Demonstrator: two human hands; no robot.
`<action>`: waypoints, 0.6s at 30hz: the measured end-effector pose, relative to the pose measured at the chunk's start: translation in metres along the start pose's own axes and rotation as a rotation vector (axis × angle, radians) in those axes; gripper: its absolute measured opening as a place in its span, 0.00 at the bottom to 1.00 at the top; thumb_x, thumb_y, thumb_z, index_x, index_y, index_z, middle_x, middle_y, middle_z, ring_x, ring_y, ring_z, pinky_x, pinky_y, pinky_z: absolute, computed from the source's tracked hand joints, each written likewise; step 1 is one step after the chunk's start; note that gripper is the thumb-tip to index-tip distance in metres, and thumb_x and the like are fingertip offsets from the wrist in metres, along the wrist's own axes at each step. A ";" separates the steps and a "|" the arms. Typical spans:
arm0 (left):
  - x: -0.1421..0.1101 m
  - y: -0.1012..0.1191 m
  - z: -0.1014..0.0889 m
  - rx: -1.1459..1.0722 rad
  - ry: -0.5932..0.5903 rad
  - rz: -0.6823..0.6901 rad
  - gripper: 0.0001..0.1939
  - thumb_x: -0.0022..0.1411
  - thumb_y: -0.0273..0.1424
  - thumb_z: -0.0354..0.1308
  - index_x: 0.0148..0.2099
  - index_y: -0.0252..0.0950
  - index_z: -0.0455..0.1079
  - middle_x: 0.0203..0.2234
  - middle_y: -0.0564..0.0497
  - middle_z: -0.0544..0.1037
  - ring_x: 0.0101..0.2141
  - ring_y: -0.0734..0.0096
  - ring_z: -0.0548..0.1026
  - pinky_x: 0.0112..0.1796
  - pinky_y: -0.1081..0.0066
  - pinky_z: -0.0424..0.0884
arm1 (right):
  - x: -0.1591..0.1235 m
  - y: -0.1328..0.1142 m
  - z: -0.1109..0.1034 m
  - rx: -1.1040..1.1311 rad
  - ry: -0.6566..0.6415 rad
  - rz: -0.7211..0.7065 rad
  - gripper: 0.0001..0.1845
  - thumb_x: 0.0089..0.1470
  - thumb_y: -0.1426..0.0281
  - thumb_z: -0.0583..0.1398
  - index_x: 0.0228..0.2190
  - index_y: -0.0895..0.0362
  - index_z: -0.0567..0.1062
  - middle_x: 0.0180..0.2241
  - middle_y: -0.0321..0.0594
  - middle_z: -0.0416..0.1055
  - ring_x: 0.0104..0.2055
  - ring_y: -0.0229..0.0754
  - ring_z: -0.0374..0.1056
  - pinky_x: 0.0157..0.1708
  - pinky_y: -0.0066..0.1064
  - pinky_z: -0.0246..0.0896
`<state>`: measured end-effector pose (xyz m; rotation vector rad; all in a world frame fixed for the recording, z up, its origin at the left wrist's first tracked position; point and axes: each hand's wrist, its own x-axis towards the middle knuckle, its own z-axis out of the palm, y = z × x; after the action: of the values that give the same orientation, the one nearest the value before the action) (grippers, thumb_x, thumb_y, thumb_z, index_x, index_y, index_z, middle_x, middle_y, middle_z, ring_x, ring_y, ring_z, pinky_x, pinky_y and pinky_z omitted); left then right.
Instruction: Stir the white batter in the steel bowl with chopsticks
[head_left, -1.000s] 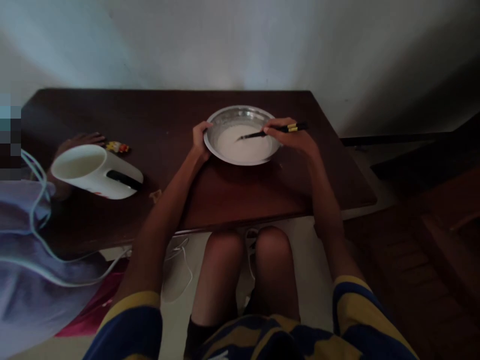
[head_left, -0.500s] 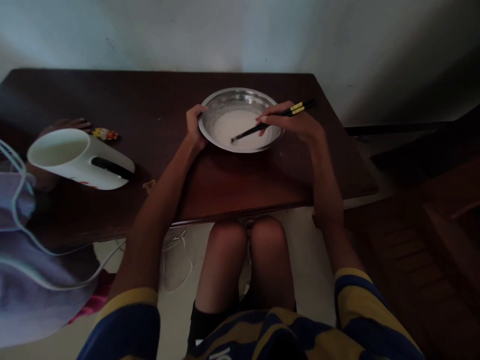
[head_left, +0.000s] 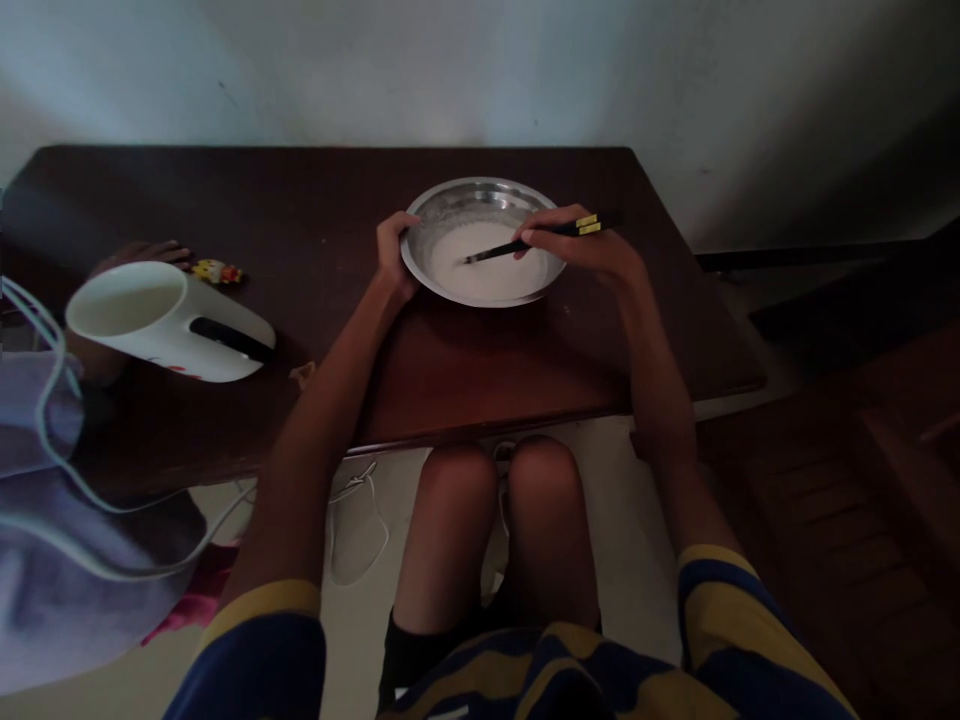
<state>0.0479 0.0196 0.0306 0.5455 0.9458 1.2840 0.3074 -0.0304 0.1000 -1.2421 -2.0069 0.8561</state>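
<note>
Head view: metal bowl (head_left: 480, 195) is between left hand (head_left: 394, 255) and right hand (head_left: 592, 250), right of centre on the worktop (head_left: 487, 375).
Bowl base: hidden, can't tell if fully seated or partly lifted.
Bowl contents: white liquid (head_left: 499, 278) over the bottom, residue up the inner wall.
Left hand: gripping the bowl at its left rim, thumb over the edge, other fingers outside and mostly hidden.
Right hand: fingers closed on chopsticks (head_left: 495, 252), placed over the bowl's right rim; can't tell if it touches the rim.
Chopsticks: black, yellow bands near the rear ends, slanting down to the left, tips at the liquid, left of its middle.
Bowl vs hands: left touching, right at the opposite side, liquid between the two.
White pitcher (head_left: 161, 325): left part of worktop, well apart from the bowl, dark strip along its side.
Small yellow-and-red figure (head_left: 217, 272): just beyond the pitcher, near the fingertips of another person's hand (head_left: 146, 253).
Other person's hand: on the worktop behind the pitcher, partly covered by it.
Tan scrap (head_left: 303, 375): beside the left forearm.
White cable (head_left: 112, 575): lower left, across pale cloth (head_left: 90, 625).
</note>
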 end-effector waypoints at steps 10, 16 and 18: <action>-0.005 0.003 0.005 -0.063 -0.032 -0.039 0.18 0.71 0.32 0.48 0.50 0.32 0.78 0.38 0.42 0.85 0.50 0.42 0.85 0.46 0.47 0.87 | -0.002 0.000 -0.005 -0.020 -0.106 -0.066 0.17 0.61 0.55 0.62 0.34 0.54 0.84 0.38 0.41 0.84 0.48 0.54 0.77 0.60 0.53 0.68; 0.001 0.000 0.001 -0.043 0.036 -0.039 0.16 0.67 0.33 0.56 0.52 0.33 0.78 0.38 0.44 0.85 0.50 0.40 0.85 0.44 0.50 0.87 | -0.001 0.007 -0.014 -0.022 0.079 0.040 0.16 0.62 0.59 0.62 0.27 0.53 0.80 0.31 0.41 0.80 0.49 0.54 0.76 0.64 0.51 0.65; 0.006 -0.002 -0.002 -0.025 0.044 -0.021 0.17 0.67 0.33 0.55 0.53 0.32 0.78 0.38 0.44 0.85 0.51 0.39 0.85 0.44 0.49 0.88 | -0.004 0.002 -0.013 0.050 -0.005 0.042 0.14 0.61 0.60 0.63 0.29 0.53 0.83 0.30 0.40 0.80 0.50 0.54 0.76 0.65 0.51 0.64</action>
<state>0.0475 0.0244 0.0266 0.4881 0.9678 1.2917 0.3200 -0.0303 0.1056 -1.2588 -1.9578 0.9253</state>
